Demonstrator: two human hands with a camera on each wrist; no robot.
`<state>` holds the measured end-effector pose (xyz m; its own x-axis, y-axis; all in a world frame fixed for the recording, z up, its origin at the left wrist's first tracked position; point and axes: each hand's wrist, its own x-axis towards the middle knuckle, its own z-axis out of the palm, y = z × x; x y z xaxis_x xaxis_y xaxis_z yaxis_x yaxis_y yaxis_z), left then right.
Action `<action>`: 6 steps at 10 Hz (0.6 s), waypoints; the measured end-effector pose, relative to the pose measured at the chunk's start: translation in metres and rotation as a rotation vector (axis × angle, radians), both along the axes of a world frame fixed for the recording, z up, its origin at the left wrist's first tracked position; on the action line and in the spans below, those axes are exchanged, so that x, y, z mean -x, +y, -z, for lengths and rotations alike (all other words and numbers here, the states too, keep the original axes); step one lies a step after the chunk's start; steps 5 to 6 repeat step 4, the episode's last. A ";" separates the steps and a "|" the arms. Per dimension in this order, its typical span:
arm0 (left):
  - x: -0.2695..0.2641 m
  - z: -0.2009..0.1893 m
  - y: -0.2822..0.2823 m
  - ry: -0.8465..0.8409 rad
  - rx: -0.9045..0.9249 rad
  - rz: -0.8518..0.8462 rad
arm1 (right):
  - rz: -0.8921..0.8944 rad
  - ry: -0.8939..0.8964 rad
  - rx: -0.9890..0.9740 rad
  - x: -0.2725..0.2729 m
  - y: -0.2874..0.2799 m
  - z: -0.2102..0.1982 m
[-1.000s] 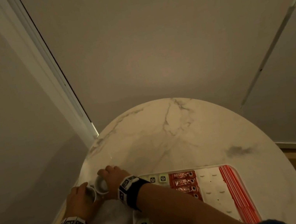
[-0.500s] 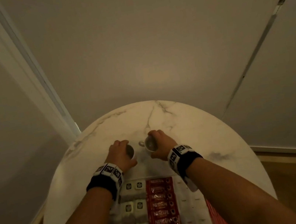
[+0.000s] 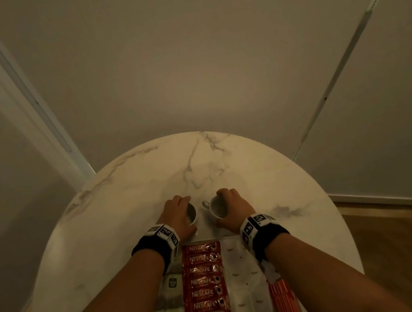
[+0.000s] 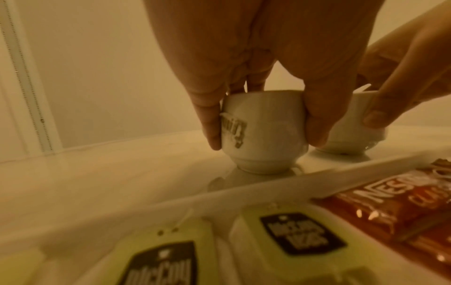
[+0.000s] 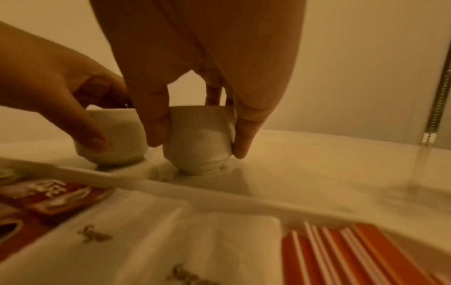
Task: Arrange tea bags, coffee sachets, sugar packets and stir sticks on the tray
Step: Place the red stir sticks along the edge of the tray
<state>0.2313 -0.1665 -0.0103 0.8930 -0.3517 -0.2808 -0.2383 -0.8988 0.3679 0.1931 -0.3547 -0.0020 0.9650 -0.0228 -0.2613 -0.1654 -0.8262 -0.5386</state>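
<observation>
Two white cups stand beyond the tray [image 3: 229, 241], left hand [image 3: 178, 218] gripping one [image 3: 191, 213], right hand [image 3: 233, 209] the other [image 3: 217, 208]

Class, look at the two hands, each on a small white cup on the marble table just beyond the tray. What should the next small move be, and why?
Probably let go of both cups. The left hand grips the left cup and the right hand grips the right cup, and both cups appear to rest upright on the table, side by side beyond the tray, whose rows look filled.
</observation>
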 end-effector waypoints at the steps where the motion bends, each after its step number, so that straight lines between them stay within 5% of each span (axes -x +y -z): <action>1: -0.002 0.000 -0.001 0.008 -0.021 0.022 | 0.023 0.007 0.000 -0.002 0.003 0.001; 3: 0.007 -0.020 0.015 -0.031 0.024 -0.052 | 0.112 0.042 -0.137 0.008 0.000 -0.002; 4: 0.030 -0.034 0.040 -0.292 0.246 -0.215 | 0.217 -0.082 -0.180 0.020 -0.016 -0.005; 6: 0.030 -0.034 0.040 -0.292 0.246 -0.215 | 0.217 -0.082 -0.180 0.020 -0.016 -0.005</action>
